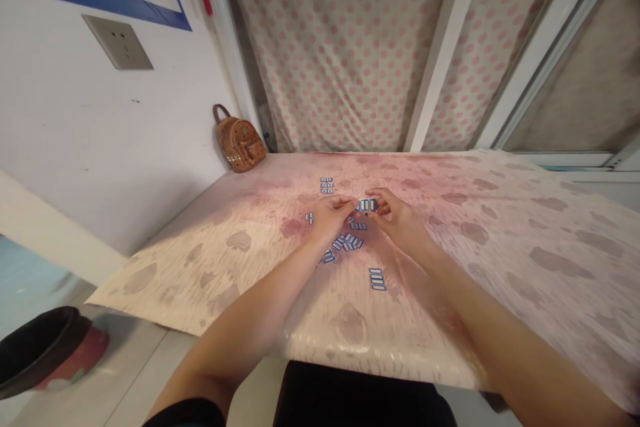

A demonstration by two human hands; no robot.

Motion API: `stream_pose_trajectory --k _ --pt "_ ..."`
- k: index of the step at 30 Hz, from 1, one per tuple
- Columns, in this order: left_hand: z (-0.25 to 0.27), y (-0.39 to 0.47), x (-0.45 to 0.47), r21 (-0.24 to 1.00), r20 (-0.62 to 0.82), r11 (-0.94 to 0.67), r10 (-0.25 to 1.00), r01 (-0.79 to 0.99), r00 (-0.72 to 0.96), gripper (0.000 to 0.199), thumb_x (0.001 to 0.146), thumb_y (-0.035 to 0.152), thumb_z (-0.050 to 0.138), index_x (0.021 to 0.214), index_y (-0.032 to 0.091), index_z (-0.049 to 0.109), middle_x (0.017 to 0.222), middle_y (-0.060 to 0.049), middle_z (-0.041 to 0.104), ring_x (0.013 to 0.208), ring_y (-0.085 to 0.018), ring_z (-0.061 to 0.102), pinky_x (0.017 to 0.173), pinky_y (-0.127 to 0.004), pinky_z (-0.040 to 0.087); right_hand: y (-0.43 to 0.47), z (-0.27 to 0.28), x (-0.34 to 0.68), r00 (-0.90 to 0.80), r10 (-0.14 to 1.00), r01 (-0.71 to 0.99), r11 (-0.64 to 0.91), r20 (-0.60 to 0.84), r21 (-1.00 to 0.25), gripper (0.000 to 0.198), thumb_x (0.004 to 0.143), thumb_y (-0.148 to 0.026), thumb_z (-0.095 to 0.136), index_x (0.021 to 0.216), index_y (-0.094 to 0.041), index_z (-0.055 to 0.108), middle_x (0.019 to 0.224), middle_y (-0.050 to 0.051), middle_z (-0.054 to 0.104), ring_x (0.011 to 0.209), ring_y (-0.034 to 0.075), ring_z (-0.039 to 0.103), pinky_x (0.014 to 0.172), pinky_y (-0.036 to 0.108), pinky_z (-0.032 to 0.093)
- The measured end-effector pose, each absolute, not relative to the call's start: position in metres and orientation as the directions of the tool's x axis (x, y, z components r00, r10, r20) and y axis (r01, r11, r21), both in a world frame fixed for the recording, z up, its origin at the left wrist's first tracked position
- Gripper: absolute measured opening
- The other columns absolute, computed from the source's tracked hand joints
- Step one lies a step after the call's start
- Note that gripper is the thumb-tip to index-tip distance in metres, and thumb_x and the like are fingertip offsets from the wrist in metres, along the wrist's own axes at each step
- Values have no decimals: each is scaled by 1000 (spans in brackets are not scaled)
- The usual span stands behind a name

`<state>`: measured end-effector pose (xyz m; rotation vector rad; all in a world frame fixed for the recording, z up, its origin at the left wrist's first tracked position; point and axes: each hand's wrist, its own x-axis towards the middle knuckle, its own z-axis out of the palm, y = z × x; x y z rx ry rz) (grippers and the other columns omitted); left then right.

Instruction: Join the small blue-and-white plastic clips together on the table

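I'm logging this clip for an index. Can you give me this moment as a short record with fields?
Setting: table under a pink patterned cover, by a wall and a dotted curtain
Left hand: fingertips at the left end of a short row of tiles
Right hand: fingertips at the row's right end
Loose tiles: small blue-and-white pieces scattered below the hands
Small stacks: one beyond the hands, one nearer the person
Bag: brown, at the table's far left corner
Bin: dark, on the floor at left
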<state>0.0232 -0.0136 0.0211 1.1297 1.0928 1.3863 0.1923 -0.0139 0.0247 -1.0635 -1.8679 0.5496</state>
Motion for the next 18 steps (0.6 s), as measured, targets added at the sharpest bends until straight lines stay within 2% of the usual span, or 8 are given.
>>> stream_pose_trajectory --k 4,10,15,18 --pt "23 -15 23 977 62 -71 997 -200 -50 10 76 24 74 79 14 73 72 -4 71 65 -14 66 58 -23 46 -15 25 192 -272 825 489 562 495 -667 30 84 -24 57 114 -24 61 88 1 65 77 18 62 74 32 48" --pt "24 -15 24 972 55 -62 998 -227 -38 11 75 24 76 78 14 73 71 -4 71 64 -14 66 60 -24 48 -18 28 192 -275 824 498 562 494 -660 22 85 -22 55 106 -24 61 84 1 67 76 17 62 71 30 48" --pt "25 -15 23 978 86 -93 995 -186 -49 12 76 26 75 79 14 73 69 -3 71 62 -13 65 60 -23 48 -13 24 190 -175 859 395 510 482 -764 24 81 -30 61 104 -23 58 78 0 65 71 17 62 70 31 50" --pt "24 -14 22 979 124 -129 991 -159 -39 15 74 28 77 78 14 72 70 -4 71 62 -13 66 59 -23 47 -8 20 193 -150 898 327 440 414 -836 18 84 -37 58 92 -22 60 76 2 67 72 18 65 70 32 50"
